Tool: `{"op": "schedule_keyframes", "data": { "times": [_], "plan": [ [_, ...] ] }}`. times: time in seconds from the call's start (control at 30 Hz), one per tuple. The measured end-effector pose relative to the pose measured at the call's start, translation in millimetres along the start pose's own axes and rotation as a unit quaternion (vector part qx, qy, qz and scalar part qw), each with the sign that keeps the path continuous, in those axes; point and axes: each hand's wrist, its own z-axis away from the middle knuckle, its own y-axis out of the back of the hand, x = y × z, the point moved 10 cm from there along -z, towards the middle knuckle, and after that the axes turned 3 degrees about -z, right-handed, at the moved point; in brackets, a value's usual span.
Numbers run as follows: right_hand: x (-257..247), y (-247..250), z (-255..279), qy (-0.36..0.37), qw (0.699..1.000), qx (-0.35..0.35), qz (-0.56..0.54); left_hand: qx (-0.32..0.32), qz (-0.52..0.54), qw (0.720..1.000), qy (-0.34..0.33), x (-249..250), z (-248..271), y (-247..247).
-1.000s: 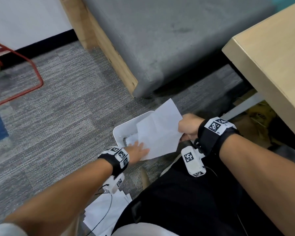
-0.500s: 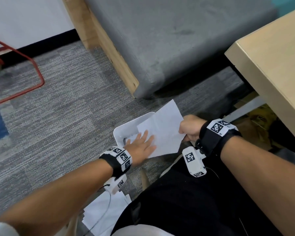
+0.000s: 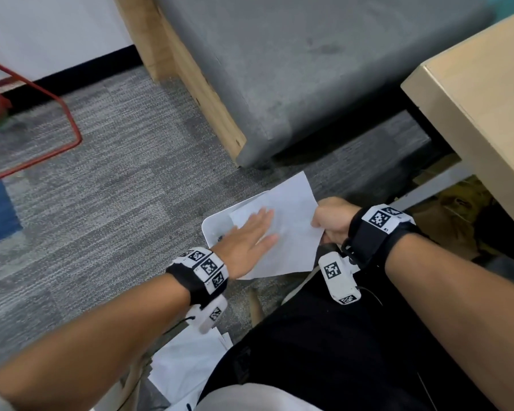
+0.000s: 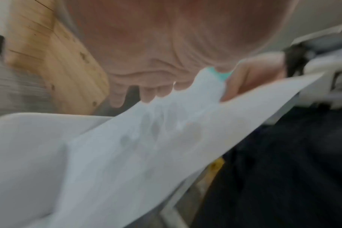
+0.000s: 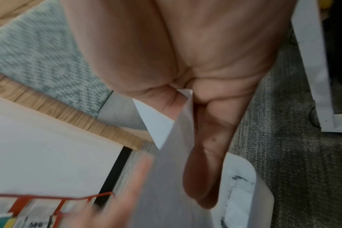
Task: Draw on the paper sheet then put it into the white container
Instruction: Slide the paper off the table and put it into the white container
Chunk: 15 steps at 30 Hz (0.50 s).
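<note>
Paper first: the thin white paper sheet [image 3: 291, 232] lies tilted across the rounded white plastic container [image 3: 217, 225] on the carpet, mostly over its opening and not yet down inside. Whether it carries a drawing you cannot tell from these views. Your right hand [image 3: 331, 219] pinches its right edge, and your left hand [image 3: 250, 241] lies flat on it with straight fingers. What is left, by my judgement, is pressing it in and releasing. Other white sheets [image 3: 187, 363] lie by your knee; the grey padded bench [image 3: 294, 69] and pale wooden table [image 3: 481, 108] stand near, neither blocking the container.
</note>
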Motion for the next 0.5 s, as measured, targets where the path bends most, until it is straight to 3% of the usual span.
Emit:
{"op": "schedule_keyframes", "data": {
  "times": [0.07, 0.13, 0.2, 0.3, 0.37, 0.43, 0.5],
  "plan": [
    [-2, -6, -2, 0.006, 1.000, -0.009, 0.002, 0.018, 0.036, 0.996, -0.083, 45, 2, 7],
    [-5, -8, -3, 0.012, 1.000, -0.016, -0.003, -0.036, 0.077, 0.991, -0.104, 66, -2, -15],
    [-2, -4, -3, 0.007, 1.000, -0.017, -0.008, -0.098, 0.080, 0.992, -0.021, 32, -13, -49],
    [4, 7, -2, 0.004, 0.999, -0.009, -0.033, -0.140, -0.099, 0.974, 0.145, -58, -15, -69],
    [5, 10, -4, 0.004, 0.999, -0.010, -0.034, -0.069, -0.102, 0.981, 0.149, -68, -16, -47],
    [6, 8, -5, 0.003, 0.999, -0.011, -0.030, 0.026, -0.020, 0.996, 0.080, -41, -21, -20],
    [3, 0, -4, 0.005, 0.999, -0.018, -0.026, 0.071, 0.049, 0.996, 0.009, -4, -30, -7]
  ]
}}
